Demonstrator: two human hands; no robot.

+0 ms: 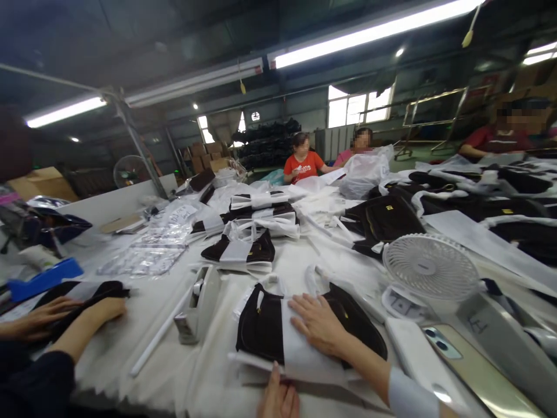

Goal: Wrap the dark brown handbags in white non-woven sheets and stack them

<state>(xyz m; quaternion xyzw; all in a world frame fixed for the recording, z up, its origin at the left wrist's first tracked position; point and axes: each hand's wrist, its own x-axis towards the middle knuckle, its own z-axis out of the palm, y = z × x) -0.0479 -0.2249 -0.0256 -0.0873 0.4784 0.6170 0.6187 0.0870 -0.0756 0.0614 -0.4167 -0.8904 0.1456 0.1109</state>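
Observation:
A dark brown bag (261, 328) lies in front of me with a band of white paper (300, 354) across its middle. My right hand (317, 322) rests flat on the bag and band, fingers spread. At the bag's near edge, my left hand (281, 395) has its fingers curled, with one digit against the edge of the white sheet (255, 363) under the bag. Part of this hand is cut off by the frame. A grey tape dispenser (200, 305) stands left of the bag, beside a thin white rod (159, 334).
At left, a co-worker's hands (104, 313) are on another dark bag (104, 288) near a blue tape dispenser (46, 278). Wrapped bags (239, 249) are stacked ahead. A white fan (429, 267) and a phone (483, 371) are at right. Other people sit across the table.

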